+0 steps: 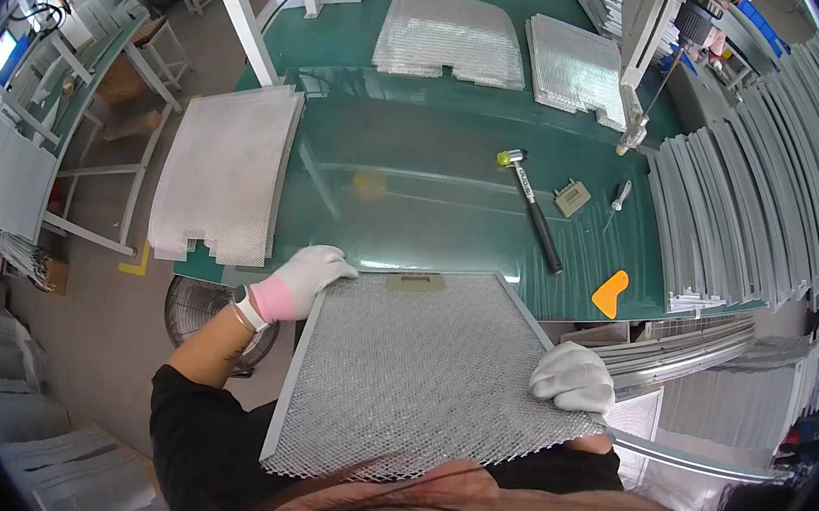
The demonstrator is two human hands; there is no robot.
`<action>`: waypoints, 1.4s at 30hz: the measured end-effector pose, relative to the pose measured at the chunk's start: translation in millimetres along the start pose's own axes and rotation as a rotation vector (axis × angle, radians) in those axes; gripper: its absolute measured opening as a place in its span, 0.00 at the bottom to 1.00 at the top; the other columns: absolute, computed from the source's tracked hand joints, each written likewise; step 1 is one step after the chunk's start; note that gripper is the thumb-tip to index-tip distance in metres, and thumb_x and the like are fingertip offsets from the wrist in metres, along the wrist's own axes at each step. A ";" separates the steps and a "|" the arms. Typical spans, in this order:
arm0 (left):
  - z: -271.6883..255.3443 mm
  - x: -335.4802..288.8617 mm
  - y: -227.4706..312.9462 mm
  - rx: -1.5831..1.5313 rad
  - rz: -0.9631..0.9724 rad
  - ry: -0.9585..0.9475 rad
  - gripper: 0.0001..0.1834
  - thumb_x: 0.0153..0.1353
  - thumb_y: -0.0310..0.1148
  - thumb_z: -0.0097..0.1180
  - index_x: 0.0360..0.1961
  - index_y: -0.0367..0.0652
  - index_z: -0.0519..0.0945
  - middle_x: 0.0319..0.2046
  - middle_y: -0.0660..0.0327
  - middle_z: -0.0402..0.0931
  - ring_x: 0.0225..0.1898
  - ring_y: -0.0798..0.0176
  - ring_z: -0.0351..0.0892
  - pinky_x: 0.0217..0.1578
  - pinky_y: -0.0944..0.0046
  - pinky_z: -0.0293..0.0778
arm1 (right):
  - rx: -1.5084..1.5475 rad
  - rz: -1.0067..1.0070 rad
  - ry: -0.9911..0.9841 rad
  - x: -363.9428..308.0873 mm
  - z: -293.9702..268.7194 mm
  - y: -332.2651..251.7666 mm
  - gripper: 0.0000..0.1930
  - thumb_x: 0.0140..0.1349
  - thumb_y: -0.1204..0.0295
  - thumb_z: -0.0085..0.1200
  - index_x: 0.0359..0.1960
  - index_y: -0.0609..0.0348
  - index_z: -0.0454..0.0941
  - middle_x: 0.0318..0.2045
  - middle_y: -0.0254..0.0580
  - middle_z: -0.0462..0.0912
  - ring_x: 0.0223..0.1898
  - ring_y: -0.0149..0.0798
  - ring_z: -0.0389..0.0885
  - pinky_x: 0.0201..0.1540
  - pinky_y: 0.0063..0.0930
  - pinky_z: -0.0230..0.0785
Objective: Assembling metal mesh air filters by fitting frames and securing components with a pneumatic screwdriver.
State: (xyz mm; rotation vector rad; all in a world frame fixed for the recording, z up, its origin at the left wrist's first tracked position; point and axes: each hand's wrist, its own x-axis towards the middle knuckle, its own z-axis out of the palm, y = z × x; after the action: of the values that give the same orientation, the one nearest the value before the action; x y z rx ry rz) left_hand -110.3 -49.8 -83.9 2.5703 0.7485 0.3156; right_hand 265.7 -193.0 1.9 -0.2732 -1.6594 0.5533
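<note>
A silver metal mesh filter panel [417, 376] tilts up toward me at the table's near edge, with metal framing along its left, far and right sides. My left hand [313, 273], in a white glove with a pink cuff, is closed round its far left corner. My right hand [574, 378], also gloved, is closed on the frame at the right side. From beside that hand a metal frame strip [698, 457] sticks out to the right. The panel's near edge shows bare mesh. A small beige tab [416, 283] sits on its far edge.
On the green table [405, 205] lie a mallet [538, 219], a beige block [571, 198], a small screwdriver [620, 198] and an orange scraper [610, 294]. Mesh stacks lie left [224, 171] and at the back [452, 39]. Many frame strips [724, 209] line the right. A floor fan [189, 312] stands below.
</note>
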 end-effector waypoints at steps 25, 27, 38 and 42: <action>-25.2 120.9 20.4 -0.625 0.057 -0.667 0.33 0.73 0.52 0.39 0.64 0.31 0.68 0.65 0.46 0.65 0.68 0.52 0.64 0.66 0.54 0.60 | -0.045 0.098 0.192 10.0 6.8 9.8 0.15 0.61 0.60 0.60 0.29 0.59 0.74 0.27 0.45 0.83 0.27 0.45 0.82 0.31 0.37 0.76; -71.6 85.7 19.6 -1.203 0.559 -0.434 0.38 0.68 0.58 0.45 0.59 0.29 0.72 0.58 0.37 0.71 0.61 0.41 0.70 0.62 0.44 0.65 | -0.136 0.078 0.138 15.8 -8.0 25.9 0.13 0.62 0.60 0.60 0.31 0.57 0.76 0.28 0.45 0.84 0.29 0.46 0.83 0.33 0.40 0.76; -98.9 31.2 79.1 -1.028 0.051 1.090 0.35 0.56 0.38 0.69 0.59 0.31 0.69 0.45 0.45 0.79 0.44 0.56 0.81 0.44 0.60 0.79 | -0.324 0.211 0.305 87.5 -10.7 85.1 0.02 0.66 0.79 0.47 0.37 0.63 0.72 0.33 0.49 0.82 0.33 0.35 0.79 0.37 0.28 0.72; -116.0 56.7 67.4 -0.806 0.141 1.009 0.19 0.59 0.22 0.59 0.52 0.31 0.73 0.43 0.47 0.80 0.44 0.60 0.81 0.45 0.62 0.78 | -0.158 0.286 0.403 112.4 -14.5 69.6 0.08 0.65 0.80 0.46 0.43 0.68 0.72 0.35 0.48 0.81 0.35 0.34 0.77 0.43 0.29 0.71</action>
State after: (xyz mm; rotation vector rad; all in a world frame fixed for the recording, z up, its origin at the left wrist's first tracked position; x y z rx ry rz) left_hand -71.4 -28.8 54.9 1.5797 0.5476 1.6367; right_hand 251.5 -76.8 64.9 -0.7000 -1.2794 0.5384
